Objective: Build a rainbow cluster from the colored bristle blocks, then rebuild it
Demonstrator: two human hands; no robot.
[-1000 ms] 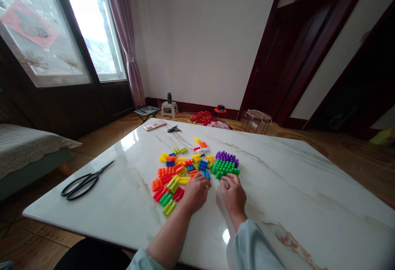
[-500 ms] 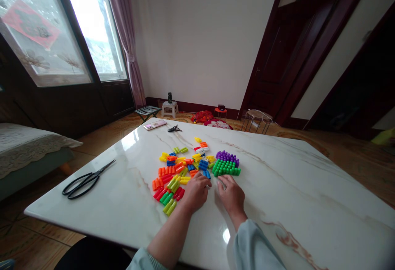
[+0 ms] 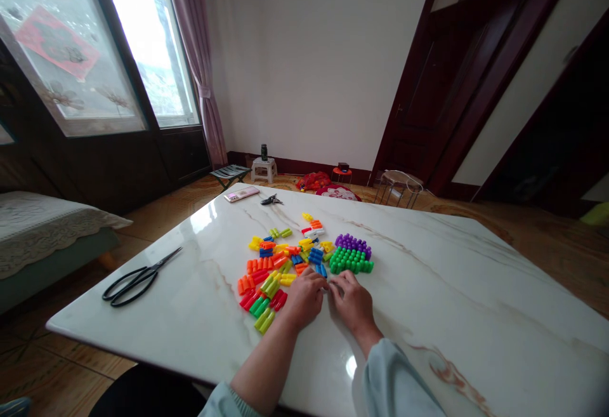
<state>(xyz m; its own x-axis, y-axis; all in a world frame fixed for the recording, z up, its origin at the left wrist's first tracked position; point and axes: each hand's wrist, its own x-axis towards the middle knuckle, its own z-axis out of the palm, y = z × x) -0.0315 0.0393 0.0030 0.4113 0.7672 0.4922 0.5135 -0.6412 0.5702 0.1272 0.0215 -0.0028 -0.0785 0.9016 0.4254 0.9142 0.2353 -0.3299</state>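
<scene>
My left hand (image 3: 306, 297) is beside the front right of a spread of coloured plastic pieces, its fingers curled inward. Close to its fingertips, my right hand (image 3: 353, 303) has its thumb and fingers pinched together. Something small and pale seems to be between the two hands, too small to make out. Orange pieces (image 3: 260, 266), red pieces (image 3: 278, 301) and lime pieces (image 3: 265, 322) lie left of my left hand. Blue pieces (image 3: 315, 256) are just beyond it. Beyond my right hand, green pieces (image 3: 351, 261) stand in a block against purple pieces (image 3: 353, 245).
On the white marbled table (image 3: 428, 277), black scissors (image 3: 141, 280) lie at the left. A phone (image 3: 242, 194) and small pliers (image 3: 271, 200) rest near the far edge. Stools (image 3: 263, 169) stand beyond the table, and a bed (image 3: 52, 226) is at the left.
My right hand has moved left, bringing its fingertips close to those of my left hand, and its fingers have closed together. The whole view has shifted slightly.
</scene>
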